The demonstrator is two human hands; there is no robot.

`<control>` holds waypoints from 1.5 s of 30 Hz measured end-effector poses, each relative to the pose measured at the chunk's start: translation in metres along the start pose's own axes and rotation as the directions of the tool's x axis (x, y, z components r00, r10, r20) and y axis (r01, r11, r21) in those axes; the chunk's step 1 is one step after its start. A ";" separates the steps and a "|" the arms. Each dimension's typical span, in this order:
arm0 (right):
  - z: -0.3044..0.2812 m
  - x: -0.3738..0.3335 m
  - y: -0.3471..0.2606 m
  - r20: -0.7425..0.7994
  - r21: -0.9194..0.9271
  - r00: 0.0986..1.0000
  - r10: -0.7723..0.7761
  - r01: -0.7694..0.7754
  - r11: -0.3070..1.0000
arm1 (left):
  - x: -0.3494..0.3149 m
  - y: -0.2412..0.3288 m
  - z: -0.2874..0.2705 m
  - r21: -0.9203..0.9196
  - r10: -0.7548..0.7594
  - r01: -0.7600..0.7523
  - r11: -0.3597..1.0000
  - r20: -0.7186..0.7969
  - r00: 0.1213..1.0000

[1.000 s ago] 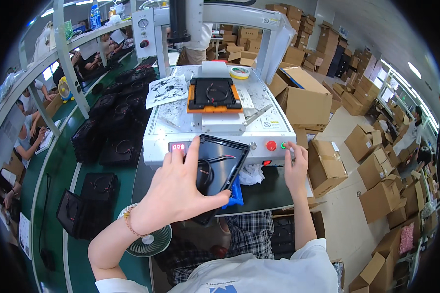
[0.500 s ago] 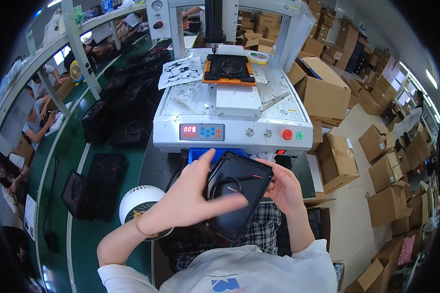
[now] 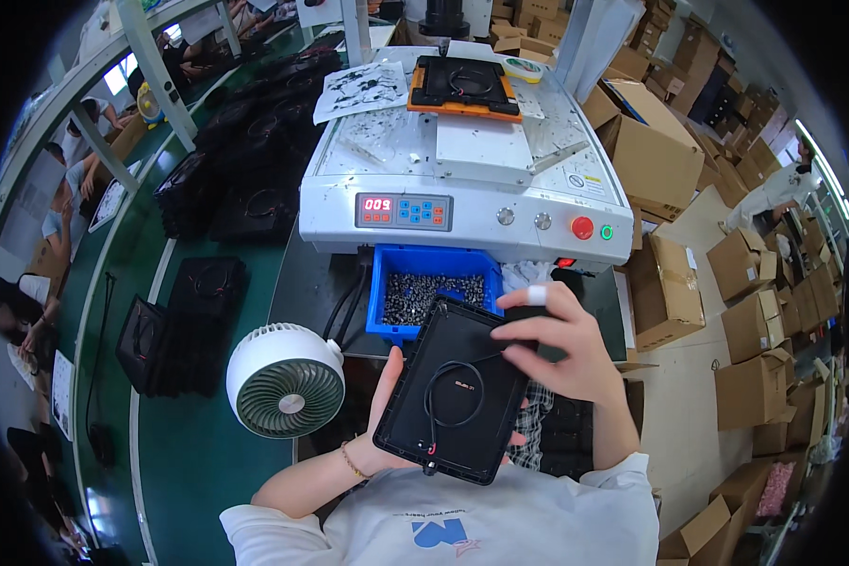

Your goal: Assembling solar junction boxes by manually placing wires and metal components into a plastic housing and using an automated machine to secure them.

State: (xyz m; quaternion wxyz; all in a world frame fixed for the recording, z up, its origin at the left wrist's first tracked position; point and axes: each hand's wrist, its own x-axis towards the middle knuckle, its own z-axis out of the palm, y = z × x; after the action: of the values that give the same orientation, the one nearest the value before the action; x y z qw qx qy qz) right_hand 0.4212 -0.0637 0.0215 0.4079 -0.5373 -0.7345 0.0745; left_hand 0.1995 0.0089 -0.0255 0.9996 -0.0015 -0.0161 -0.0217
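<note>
A black rectangular plastic housing (image 3: 453, 344) lies tilted in front of my chest. My left hand (image 3: 370, 455) is closed on it, thumb along its left edge and fingertips showing past its lower right edge. A coiled black cable (image 3: 429, 391) with a small red end rests on its inner face. Over the upper right edge, my right hand (image 3: 571, 349) hovers with fingers apart and white tape round one of them; whether a fingertip touches the rim is unclear. Just beyond the housing stands a blue bin (image 3: 379, 292) of small metal screws (image 3: 434, 286).
A white bench machine (image 3: 335, 212) carries an orange fixture (image 3: 511, 111) with another black housing (image 3: 457, 75) in it. At left are a white fan (image 3: 292, 404) and black housing stacks (image 3: 203, 288) on a green bench (image 3: 184, 415). Cardboard boxes (image 3: 665, 292) line the right.
The housing has turned over to a different slant, with its cable end now toward me. My left hand moved from above it to its lower left; my right hand let go of its edge.
</note>
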 end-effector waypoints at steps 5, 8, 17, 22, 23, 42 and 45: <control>-0.003 0.018 -0.011 0.166 -0.136 0.976 -0.144 0.167 0.976 | 0.002 -0.006 0.001 0.137 0.043 -0.025 0.990 -0.127 0.991; -0.018 0.023 -0.026 0.085 -0.237 0.973 -0.216 0.231 0.944 | 0.000 -0.001 0.005 0.315 0.177 -0.117 0.942 -0.170 0.969; -0.007 -0.017 -0.064 0.243 -0.223 0.968 -0.067 0.123 0.967 | -0.018 0.043 0.036 0.502 0.839 -0.794 0.343 0.216 0.499; 0.032 -0.014 -0.058 0.075 0.200 0.990 0.122 -0.135 0.970 | -0.015 0.037 0.025 0.566 0.748 -0.746 0.352 0.309 0.587; 0.044 -0.014 -0.061 0.062 0.320 0.981 0.186 -0.196 0.927 | -0.014 0.036 0.022 0.630 0.727 -0.708 0.318 0.317 0.609; 0.132 -0.031 -0.037 0.133 0.883 0.878 0.459 -0.315 0.347 | -0.017 0.038 -0.002 0.453 0.764 -0.787 0.418 0.293 0.574; 0.137 -0.032 -0.034 0.113 0.895 0.873 0.474 -0.297 0.333 | -0.017 0.035 -0.002 0.543 0.759 -0.744 0.389 0.270 0.593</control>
State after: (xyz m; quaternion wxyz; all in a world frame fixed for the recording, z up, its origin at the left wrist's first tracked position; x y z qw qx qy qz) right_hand 0.3063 -0.0593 -0.0667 0.6580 -0.4022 -0.3957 0.4988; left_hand 0.1841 0.0451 -0.0286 0.8435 0.3112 -0.0085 0.4378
